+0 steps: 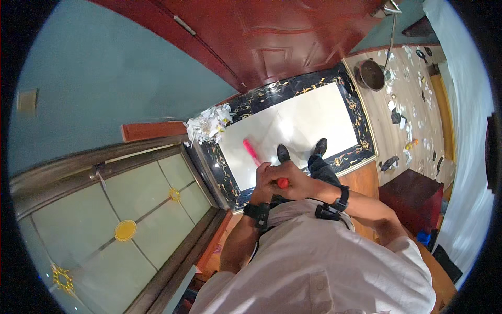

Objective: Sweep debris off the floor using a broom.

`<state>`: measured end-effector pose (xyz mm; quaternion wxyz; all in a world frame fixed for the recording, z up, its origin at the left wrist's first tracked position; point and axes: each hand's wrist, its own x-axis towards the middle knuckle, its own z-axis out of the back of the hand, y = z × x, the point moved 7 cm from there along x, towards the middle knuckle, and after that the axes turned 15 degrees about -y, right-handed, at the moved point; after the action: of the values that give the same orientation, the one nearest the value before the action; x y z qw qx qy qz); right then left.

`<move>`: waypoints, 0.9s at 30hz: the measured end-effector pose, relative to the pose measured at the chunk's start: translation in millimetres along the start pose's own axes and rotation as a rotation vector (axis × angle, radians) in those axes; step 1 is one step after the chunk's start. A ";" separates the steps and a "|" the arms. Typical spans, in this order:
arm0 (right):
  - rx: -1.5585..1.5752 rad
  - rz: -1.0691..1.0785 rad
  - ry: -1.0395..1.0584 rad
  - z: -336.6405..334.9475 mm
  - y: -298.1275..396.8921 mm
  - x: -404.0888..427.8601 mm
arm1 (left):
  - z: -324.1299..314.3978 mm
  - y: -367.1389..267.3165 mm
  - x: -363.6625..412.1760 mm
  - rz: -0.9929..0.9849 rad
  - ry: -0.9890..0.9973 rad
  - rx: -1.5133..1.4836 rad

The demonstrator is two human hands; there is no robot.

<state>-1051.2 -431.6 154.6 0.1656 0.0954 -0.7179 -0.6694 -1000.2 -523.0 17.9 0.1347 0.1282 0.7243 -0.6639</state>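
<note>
My left hand (264, 182) and my right hand (292, 178) are closed together around a broom's handle in front of my waist. The handle's red end cap (282, 183) sticks up out of my grip, and most of the shaft is hidden beneath my hands. Down on the pale tiles lies the pink broom head (251, 151), slightly blurred, left of my black shoes (282, 153). Beyond it, a heap of white paper scraps (210, 123) fills the corner by the wall and door frame.
A red panelled door (290, 43) stands ahead. To the right, paper bits and dark scraps litter the wood floor (404, 94) around a dark bucket (370, 74). A dark red cabinet (411, 200) is at right, a glass-paned door (149, 200) at left.
</note>
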 end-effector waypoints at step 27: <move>-0.044 -0.107 -0.404 146.3 52.2 -35.6 | -159.5 -53.6 31.5 0.420 0.257 -0.297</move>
<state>-1067.3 -278.4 195.3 -0.0155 -0.0061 -0.7157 -0.6982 -1053.1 -368.4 69.2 0.1939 0.3373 0.7823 -0.4863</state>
